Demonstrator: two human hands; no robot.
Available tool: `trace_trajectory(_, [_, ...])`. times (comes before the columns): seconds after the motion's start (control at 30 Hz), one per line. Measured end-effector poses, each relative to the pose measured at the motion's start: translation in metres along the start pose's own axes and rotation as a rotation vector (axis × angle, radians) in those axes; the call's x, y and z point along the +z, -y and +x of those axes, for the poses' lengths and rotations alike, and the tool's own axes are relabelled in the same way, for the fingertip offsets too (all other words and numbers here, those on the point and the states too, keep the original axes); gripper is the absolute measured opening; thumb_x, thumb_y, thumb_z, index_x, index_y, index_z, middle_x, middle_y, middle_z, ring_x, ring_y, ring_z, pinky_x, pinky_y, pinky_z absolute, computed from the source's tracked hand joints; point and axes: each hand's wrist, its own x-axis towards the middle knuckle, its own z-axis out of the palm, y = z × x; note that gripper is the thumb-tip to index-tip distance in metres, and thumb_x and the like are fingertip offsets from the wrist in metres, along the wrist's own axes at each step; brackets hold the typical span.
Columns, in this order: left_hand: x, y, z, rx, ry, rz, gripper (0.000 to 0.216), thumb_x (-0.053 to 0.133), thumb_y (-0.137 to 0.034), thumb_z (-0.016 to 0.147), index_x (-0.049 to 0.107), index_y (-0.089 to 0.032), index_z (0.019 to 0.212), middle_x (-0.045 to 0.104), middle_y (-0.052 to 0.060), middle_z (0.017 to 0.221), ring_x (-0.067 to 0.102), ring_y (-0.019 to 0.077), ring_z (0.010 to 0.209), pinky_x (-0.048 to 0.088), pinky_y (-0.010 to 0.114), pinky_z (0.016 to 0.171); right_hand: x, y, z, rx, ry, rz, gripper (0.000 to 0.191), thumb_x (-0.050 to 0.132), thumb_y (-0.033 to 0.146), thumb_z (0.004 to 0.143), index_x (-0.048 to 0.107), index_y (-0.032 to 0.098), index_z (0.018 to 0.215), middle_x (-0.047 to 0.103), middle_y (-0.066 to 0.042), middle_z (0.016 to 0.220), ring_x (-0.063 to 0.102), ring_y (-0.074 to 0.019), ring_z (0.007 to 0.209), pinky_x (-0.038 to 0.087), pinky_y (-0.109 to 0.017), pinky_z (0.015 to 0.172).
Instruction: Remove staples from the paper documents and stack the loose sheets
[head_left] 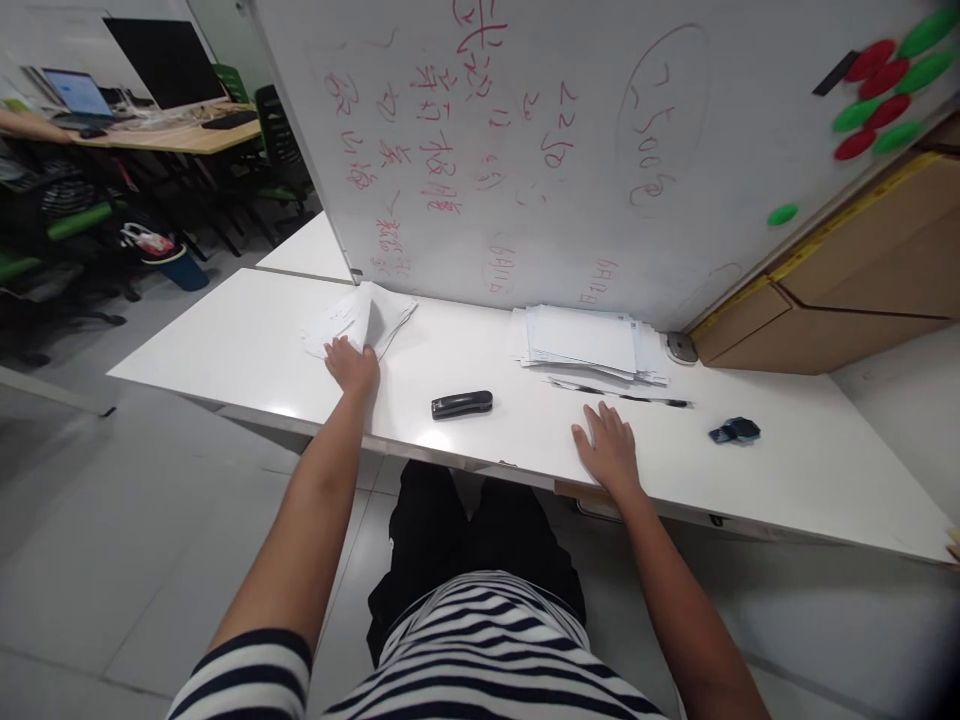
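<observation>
My left hand (352, 366) is at the near edge of a loose pile of paper sheets (330, 325) on the left of the white table. Its fingers are bent around the lower corner of a raised, curling sheet of paper (361, 310); the exact grip is partly hidden. Between my hands lies a black stapler (462, 404). My right hand (611, 450) rests palm down near the front edge, fingers apart, holding nothing. Just beyond its fingertips is a thin black-and-white pen (637, 396). A thicker stack of papers (581, 338) sits behind the pen.
A whiteboard (487, 150) with red writing rises along the back of the white table (217, 340). Cardboard boxes (847, 320) stand at the right. A small dark-blue object (735, 430) and a grey device (681, 347) lie on the right side. Another person's arm (34, 126) shows far left.
</observation>
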Motion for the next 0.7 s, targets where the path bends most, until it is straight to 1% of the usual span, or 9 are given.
trace_trajectory(0.1, [0.000, -0.001, 0.002, -0.054, 0.015, 0.037, 0.054, 0.037, -0.034, 0.090, 0.039, -0.010, 0.139, 0.031, 0.015, 0.152, 0.019, 0.0318, 0.144, 0.018, 0.052, 0.116, 0.001, -0.001, 0.000, -0.002, -0.010, -0.001, 0.056, 0.028, 0.048, 0.095, 0.042, 0.018, 0.141, 0.030, -0.013, 0.154, 0.023, -0.0301, 0.143, 0.021, -0.053, 0.112])
trace_trajectory(0.17, [0.000, -0.001, 0.003, -0.068, 0.025, 0.037, 0.057, 0.038, -0.038, 0.090, 0.038, -0.011, 0.140, 0.030, 0.015, 0.152, 0.017, 0.0322, 0.144, 0.016, 0.053, 0.116, 0.001, -0.001, 0.000, -0.003, -0.009, -0.004, 0.057, 0.027, 0.048, 0.095, 0.041, 0.018, 0.141, 0.030, -0.013, 0.154, 0.022, -0.0297, 0.143, 0.021, -0.052, 0.112])
trace_trajectory(0.3, [0.003, -0.001, 0.007, -0.133, 0.026, 0.019, 0.076, 0.046, -0.051, 0.084, 0.028, -0.008, 0.144, 0.025, 0.018, 0.154, 0.014, 0.0332, 0.144, 0.016, 0.049, 0.116, 0.000, -0.001, 0.000, -0.001, 0.007, -0.013, 0.057, 0.027, 0.048, 0.096, 0.040, 0.017, 0.142, 0.029, -0.013, 0.154, 0.022, -0.0292, 0.143, 0.020, -0.051, 0.113])
trace_trajectory(0.4, [0.006, 0.000, 0.011, -0.173, 0.040, -0.002, 0.083, 0.049, -0.053, 0.082, 0.024, -0.007, 0.146, 0.023, 0.019, 0.155, 0.015, 0.0333, 0.144, 0.014, 0.049, 0.117, -0.001, 0.000, 0.000, 0.001, 0.008, -0.009, 0.058, 0.026, 0.049, 0.096, 0.041, 0.017, 0.142, 0.029, -0.013, 0.154, 0.022, -0.0293, 0.143, 0.020, -0.051, 0.113])
trace_trajectory(0.47, [0.007, 0.000, 0.013, -0.174, 0.040, -0.015, 0.080, 0.049, -0.052, 0.082, 0.026, -0.008, 0.145, 0.025, 0.019, 0.154, 0.016, 0.0328, 0.144, 0.012, 0.049, 0.117, -0.002, 0.000, 0.000, -0.001, -0.001, -0.005, 0.058, 0.026, 0.049, 0.096, 0.041, 0.017, 0.141, 0.030, -0.013, 0.154, 0.023, -0.0292, 0.143, 0.020, -0.051, 0.113])
trace_trajectory(0.57, [0.005, -0.002, 0.014, -0.162, 0.044, -0.026, 0.067, 0.045, -0.048, 0.084, 0.037, -0.012, 0.140, 0.027, 0.016, 0.154, 0.018, 0.0323, 0.144, 0.012, 0.051, 0.116, -0.001, 0.000, 0.000, -0.005, -0.013, -0.005, 0.057, 0.027, 0.049, 0.096, 0.042, 0.017, 0.141, 0.032, -0.013, 0.153, 0.024, -0.0292, 0.142, 0.020, -0.051, 0.113])
trace_trajectory(0.7, [0.000, -0.005, 0.014, -0.175, 0.044, -0.032, 0.054, 0.033, -0.045, 0.090, 0.047, -0.016, 0.133, 0.030, 0.014, 0.153, 0.021, 0.0326, 0.142, 0.014, 0.055, 0.114, 0.000, -0.001, 0.001, -0.006, -0.011, -0.010, 0.058, 0.027, 0.049, 0.095, 0.042, 0.017, 0.140, 0.032, -0.013, 0.153, 0.024, -0.0297, 0.142, 0.021, -0.051, 0.112])
